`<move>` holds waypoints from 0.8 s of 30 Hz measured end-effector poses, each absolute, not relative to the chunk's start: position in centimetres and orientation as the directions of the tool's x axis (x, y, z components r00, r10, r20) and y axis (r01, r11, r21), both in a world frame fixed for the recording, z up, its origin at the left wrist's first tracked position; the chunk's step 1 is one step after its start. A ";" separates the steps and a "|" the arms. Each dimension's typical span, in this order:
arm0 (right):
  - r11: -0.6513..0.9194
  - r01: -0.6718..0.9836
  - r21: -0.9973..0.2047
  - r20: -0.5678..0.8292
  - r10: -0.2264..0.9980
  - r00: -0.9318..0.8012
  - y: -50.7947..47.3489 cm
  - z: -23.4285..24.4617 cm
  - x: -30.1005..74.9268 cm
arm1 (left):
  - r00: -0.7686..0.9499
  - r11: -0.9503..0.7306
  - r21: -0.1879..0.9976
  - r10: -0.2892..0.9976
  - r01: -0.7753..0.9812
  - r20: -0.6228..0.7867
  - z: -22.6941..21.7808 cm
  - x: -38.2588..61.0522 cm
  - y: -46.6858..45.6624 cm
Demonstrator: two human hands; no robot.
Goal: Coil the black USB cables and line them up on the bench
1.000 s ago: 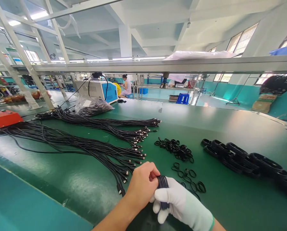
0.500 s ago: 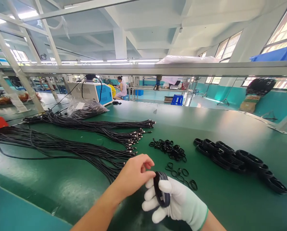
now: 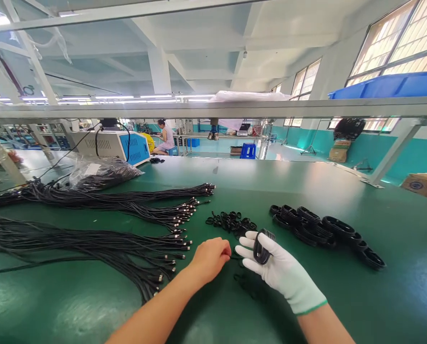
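Observation:
My right hand, in a white glove with a green cuff, holds a coiled black cable between thumb and fingers. Just left of it, my bare left hand has its fingers curled inward over the table; whatever they may hold is hidden. Small black loops lie in a pile beyond both hands, and a few more are partly covered around my fingertips. To the left, long black cables stretch out with their metal plugs pointing toward my left hand.
Finished black cable coils sit in a cluster on the green table at the right. A clear bag of black items and a white-and-blue machine stand at the back left. A shelf beam crosses above. One person sits far off.
My right hand has moved forward and right with the coiled cable. My left hand has drawn away from the coil and its fingers have curled in. The view has turned right.

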State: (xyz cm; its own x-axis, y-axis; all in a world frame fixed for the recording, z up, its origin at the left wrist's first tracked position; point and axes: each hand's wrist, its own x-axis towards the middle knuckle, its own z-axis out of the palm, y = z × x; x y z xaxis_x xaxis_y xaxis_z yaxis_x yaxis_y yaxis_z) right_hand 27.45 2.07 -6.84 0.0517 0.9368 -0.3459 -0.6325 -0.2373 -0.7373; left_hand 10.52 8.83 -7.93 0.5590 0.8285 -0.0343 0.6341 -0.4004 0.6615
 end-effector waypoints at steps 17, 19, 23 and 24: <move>-0.138 -0.616 -0.776 -0.228 0.971 0.071 3.2 -9.8 21.5 | 0.508 0.072 0.972 0.843 0.223 -0.179 -9.2 9.0 6.2; -0.163 -0.663 -0.731 -0.211 0.977 -0.007 2.7 -9.7 21.3 | 0.482 0.046 0.969 0.861 0.243 -0.162 -10.1 8.7 6.1; -0.292 -0.683 -0.670 -0.157 0.954 -0.255 1.8 -9.3 21.8 | 0.475 0.185 0.982 0.861 0.046 -0.184 -9.7 7.2 5.6; -0.318 -0.668 -0.673 -0.139 0.941 -0.308 1.6 -9.1 22.0 | 0.500 0.245 0.969 0.843 -0.028 -0.199 -9.1 6.6 5.4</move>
State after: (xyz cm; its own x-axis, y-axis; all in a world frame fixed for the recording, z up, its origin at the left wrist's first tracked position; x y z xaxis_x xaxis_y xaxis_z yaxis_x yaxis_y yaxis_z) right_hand 21.98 1.61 -9.11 -0.3076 0.9413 -0.1393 -0.6679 -0.3179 -0.6729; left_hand 6.60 5.42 -9.15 0.5001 0.8429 -0.1986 -0.0280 0.2450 0.9691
